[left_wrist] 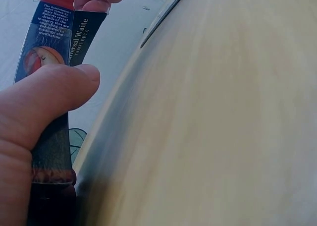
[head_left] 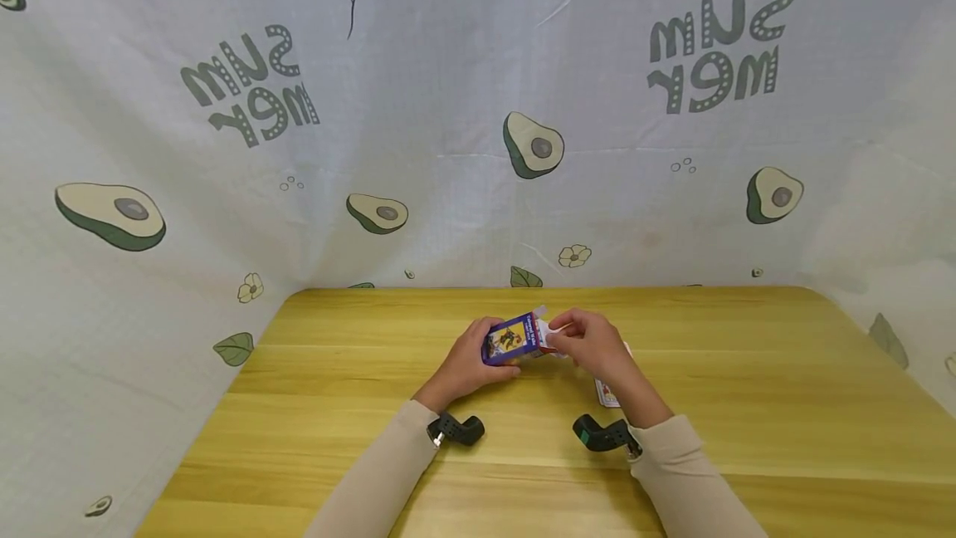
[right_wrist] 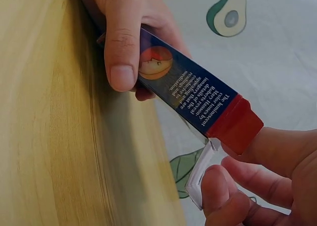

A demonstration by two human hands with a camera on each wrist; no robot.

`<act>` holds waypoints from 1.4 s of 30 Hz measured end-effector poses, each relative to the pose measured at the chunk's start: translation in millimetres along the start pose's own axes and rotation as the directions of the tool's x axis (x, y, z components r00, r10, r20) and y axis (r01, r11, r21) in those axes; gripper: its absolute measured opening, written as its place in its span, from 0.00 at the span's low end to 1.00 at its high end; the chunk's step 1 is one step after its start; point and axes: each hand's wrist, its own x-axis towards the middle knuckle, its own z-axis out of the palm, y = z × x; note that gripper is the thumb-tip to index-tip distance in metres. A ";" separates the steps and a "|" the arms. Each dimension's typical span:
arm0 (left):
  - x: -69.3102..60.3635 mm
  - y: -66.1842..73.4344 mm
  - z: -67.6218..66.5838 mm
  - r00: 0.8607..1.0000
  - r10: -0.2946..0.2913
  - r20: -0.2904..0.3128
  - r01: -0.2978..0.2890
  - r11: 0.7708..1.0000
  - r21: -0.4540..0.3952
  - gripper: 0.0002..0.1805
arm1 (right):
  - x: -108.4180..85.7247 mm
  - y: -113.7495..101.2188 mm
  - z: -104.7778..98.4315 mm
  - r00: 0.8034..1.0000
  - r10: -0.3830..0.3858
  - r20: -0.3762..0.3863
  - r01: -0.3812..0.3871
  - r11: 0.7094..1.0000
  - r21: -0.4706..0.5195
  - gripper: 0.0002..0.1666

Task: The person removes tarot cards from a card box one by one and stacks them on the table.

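Note:
A dark blue tarot deck box [head_left: 508, 340] is held above the table, tilted, in my left hand [head_left: 466, 364]. The left thumb [left_wrist: 64, 89] lies along the printed narrow side of the box. A red side flap [right_wrist: 240, 127] stands out at the box's open end. There my right hand [head_left: 593, 343] has its fingertips, pinching a white folded flap [right_wrist: 200, 174]. Whether anything is inside the box is hidden. Partly covered by the right wrist, a small stack of cards [head_left: 607, 394] lies on the table.
The wooden table [head_left: 358, 339] reaches back to a white cloth [head_left: 448, 106] printed with avocados. Dark wrist-camera mounts, one on the left wrist [head_left: 461, 430] and one on the right wrist [head_left: 601, 434], jut inward over the table.

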 end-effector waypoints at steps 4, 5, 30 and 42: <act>0.5 -0.6 0.3 1.000 -0.001 -0.002 0.001 1.000 0.007 0.39 | 0.7 1.1 2.2 1.000 0.007 -0.002 -0.007 1.000 -0.003 0.15; 0.5 -0.6 0.2 1.000 -0.001 -0.002 0.001 1.000 0.007 0.40 | 0.7 1.1 2.8 1.000 0.011 -0.001 -0.011 1.000 0.002 0.16; -1.8 1.7 -1.3 1.000 0.001 0.006 -0.001 1.000 0.000 0.40 | -3.0 0.7 12.2 1.000 0.026 -0.004 -0.026 1.000 -0.006 0.12; -3.3 1.1 -0.4 1.000 0.004 0.008 -0.004 1.000 -0.008 0.40 | -3.9 0.9 9.1 0.999 0.041 0.006 -0.041 0.999 -0.034 0.14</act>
